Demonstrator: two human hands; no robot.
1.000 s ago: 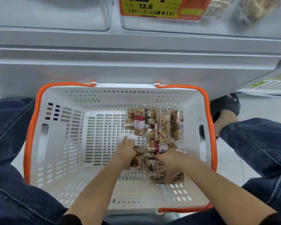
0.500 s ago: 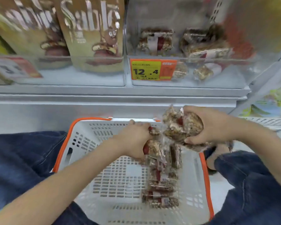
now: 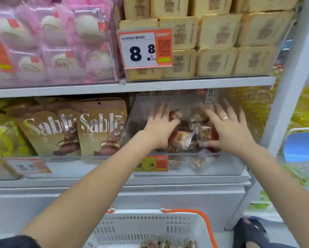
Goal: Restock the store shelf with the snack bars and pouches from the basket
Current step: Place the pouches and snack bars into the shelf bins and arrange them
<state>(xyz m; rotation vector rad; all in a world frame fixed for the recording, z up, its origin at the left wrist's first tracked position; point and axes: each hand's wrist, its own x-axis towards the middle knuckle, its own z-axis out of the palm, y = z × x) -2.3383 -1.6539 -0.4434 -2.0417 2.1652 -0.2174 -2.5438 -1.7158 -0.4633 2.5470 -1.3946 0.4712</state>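
Both my hands reach into a clear plastic bin (image 3: 227,165) on the lower shelf. My left hand (image 3: 161,127) lies with fingers spread on the left of a pile of clear-wrapped nut snack bars (image 3: 184,138). My right hand (image 3: 228,129), a ring on one finger, has its fingers spread over the right of the pile. Neither hand grips a bar. The white basket with orange rim (image 3: 168,221) sits below, with more snack bars (image 3: 168,244) at its bottom edge.
Brown Sablé pouches (image 3: 100,129) stand left of the bin behind a clear front lip. Pink bun packs (image 3: 51,47) and yellow cake packs (image 3: 218,43) fill the upper shelf. A white upright post (image 3: 289,90) bounds the bin's right. A dark sandal (image 3: 250,231) is beside the basket.
Both hands rose from the basket with handfuls of snack bars and moved into the shelf bin; the bars now lie in the bin under my spread fingers. The view tilted up.
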